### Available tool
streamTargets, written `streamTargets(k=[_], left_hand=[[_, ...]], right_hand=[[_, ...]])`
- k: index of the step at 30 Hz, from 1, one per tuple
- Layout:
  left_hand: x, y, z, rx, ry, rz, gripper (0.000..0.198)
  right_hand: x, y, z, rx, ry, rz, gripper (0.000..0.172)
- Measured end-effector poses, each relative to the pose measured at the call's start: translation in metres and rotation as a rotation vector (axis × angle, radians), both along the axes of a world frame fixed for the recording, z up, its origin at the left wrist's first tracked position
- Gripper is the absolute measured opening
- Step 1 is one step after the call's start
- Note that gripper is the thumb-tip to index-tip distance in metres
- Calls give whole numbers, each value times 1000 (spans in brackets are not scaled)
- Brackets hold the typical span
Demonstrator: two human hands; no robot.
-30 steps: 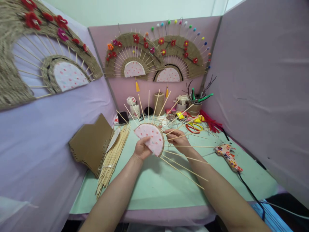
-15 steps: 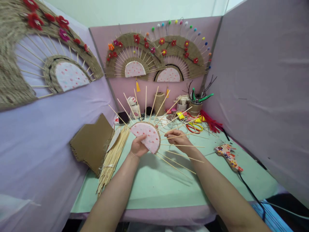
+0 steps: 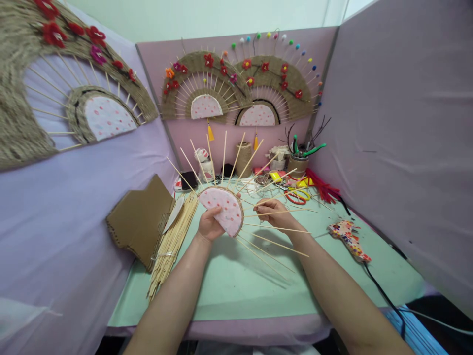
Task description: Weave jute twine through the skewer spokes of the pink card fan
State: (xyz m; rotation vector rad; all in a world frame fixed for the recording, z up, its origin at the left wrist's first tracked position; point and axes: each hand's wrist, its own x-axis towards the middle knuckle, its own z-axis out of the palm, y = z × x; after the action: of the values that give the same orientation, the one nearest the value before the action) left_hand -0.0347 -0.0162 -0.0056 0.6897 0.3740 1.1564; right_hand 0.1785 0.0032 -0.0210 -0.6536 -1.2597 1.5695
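My left hand (image 3: 211, 226) grips a half-round fan base (image 3: 224, 207) covered in white cloth with pink-red spots, thumb on its face, fingers behind. Thin wooden sticks (image 3: 224, 157) fan out from its curved edge, which has a narrow brown border. Just right of that edge, my right hand (image 3: 271, 213) is closed in a pinch among the right-hand sticks. Whatever lies between its fingertips is too small to make out. Both hands hold the fan base and themselves above the pale green table (image 3: 218, 296).
To the left lie a bundle of sticks (image 3: 173, 241) and cardboard (image 3: 142, 219). A flower-patterned glue gun (image 3: 349, 239) with a black cord rests at right. Behind are a twine spool (image 3: 243, 159), scissors (image 3: 297, 196), red strips (image 3: 323, 186) and a pot of tools (image 3: 298, 163). Finished fans (image 3: 207, 74) hang on the walls.
The fan base has turned slightly clockwise, its right-hand sticks dipping lower. My right hand has shifted a little, still pinched near the curved edge.
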Motion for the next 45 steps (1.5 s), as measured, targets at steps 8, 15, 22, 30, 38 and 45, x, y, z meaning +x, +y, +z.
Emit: streamTargets(k=[8,15,22,30,38,45], left_hand=[[-1,0,0,15,2,-16,44],[-5,0,3,-9,-18,12,49],[-5,2,2,-16,-23,11,47],[-3,2,0,-30,15,1,46],[-4,1,2,-25,34,-27,50],[-2,0,3,15,48,-44,44]], right_hand=[[3,-1,4,19,-4,9,19],[24,7,9,24,121,-84,20],[67,10,22,78,252,-275,18],[69,9,22,46,305,-296,14],[68,8,22,77,271,-298,15],[68,9,23,55,321,-300,16]])
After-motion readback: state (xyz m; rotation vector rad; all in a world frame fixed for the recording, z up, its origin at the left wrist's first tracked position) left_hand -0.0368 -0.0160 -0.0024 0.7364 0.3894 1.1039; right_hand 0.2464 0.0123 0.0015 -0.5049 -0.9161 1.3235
